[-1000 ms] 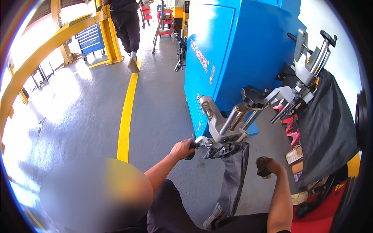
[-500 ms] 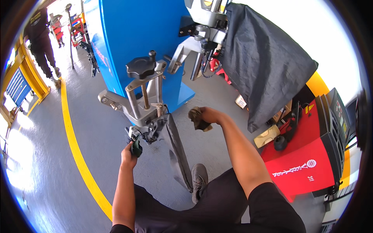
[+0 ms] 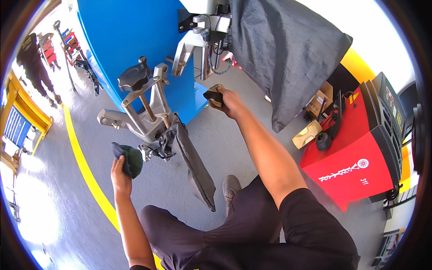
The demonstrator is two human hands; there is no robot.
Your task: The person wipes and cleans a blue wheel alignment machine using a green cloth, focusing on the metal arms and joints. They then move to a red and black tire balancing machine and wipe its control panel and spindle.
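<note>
Your hands are well apart, each closed on something. Your left hand (image 3: 120, 177) grips a dark green cloth (image 3: 130, 161), the fingers wrapped over its near side. The cloth is just left of the lower end of a metal clamp (image 3: 136, 127); you cannot tell from here whether the two touch. Your right hand (image 3: 230, 101) is farther forward, clasping a crumpled brown-and-black cloth (image 3: 215, 96) above the grey floor (image 3: 202, 135), to the right of the clamp.

The clamp has a black knob (image 3: 134, 78) on top, and a long dark grey bag (image 3: 194, 165) hangs slanting from its lower end, towards your knees. Behind it is a blue cabinet (image 3: 130, 33). A second clamp (image 3: 188, 49) is beside a large black cover (image 3: 288, 49). On your right is a red machine (image 3: 346, 180) with a pale tan block (image 3: 307, 134) by its edge.
</note>
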